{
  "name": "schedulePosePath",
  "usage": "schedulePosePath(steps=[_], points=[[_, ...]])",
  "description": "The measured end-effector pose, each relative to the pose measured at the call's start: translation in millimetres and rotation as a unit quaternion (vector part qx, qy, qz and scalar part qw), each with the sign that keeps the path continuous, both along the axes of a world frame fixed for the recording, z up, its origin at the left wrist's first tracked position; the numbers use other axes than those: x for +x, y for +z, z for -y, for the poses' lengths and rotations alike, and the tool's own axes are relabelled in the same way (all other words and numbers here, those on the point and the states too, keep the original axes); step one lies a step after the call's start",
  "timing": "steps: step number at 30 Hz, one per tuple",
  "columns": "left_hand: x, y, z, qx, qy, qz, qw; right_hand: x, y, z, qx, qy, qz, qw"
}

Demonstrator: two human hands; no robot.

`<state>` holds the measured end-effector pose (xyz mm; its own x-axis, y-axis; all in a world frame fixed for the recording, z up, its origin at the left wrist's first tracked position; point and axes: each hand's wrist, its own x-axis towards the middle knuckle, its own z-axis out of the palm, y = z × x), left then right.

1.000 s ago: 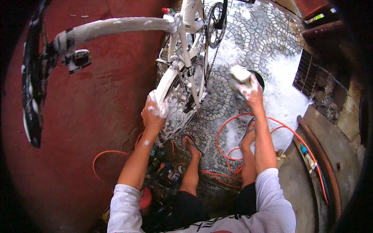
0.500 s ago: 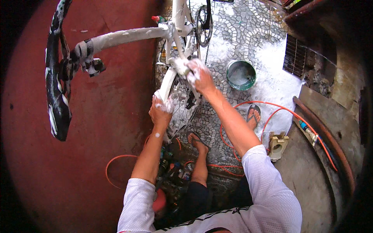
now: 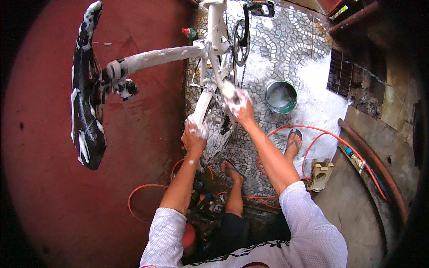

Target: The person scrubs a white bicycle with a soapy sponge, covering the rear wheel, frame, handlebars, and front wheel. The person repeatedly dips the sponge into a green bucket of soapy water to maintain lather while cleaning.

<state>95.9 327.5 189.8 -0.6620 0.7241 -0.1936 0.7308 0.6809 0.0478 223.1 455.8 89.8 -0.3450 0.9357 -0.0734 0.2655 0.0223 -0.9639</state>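
Clock references are from the centre of the view. Bike: upper centre, toward 12 o'clock, foam-streaked. Hands: apart, both foamy. Left hand, at 9 o'clock, is clamped on the lower end of the white fender. Right hand, at 1 o'clock, grips a foamy sponge at the frame. Green bucket: 2 o'clock, on paving. Orange hose: 3 o'clock.
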Motion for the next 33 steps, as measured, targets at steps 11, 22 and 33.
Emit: schedulePosePath(steps=[11,22,33], points=[[-14.7,-26.8,21.6,0.005,0.064,0.052,0.997,4.4,82.5,-80.3,0.205,0.209,0.121,0.949],[-12.6,-29.4,19.2,0.072,-0.004,-0.005,0.997,-100.5,86.1,-113.1,0.273,0.365,0.249,0.855],[10.2,-19.2,-6.4,0.097,0.084,0.102,0.986,-15.8,20.4,-109.6,0.242,0.27,0.123,0.924]])
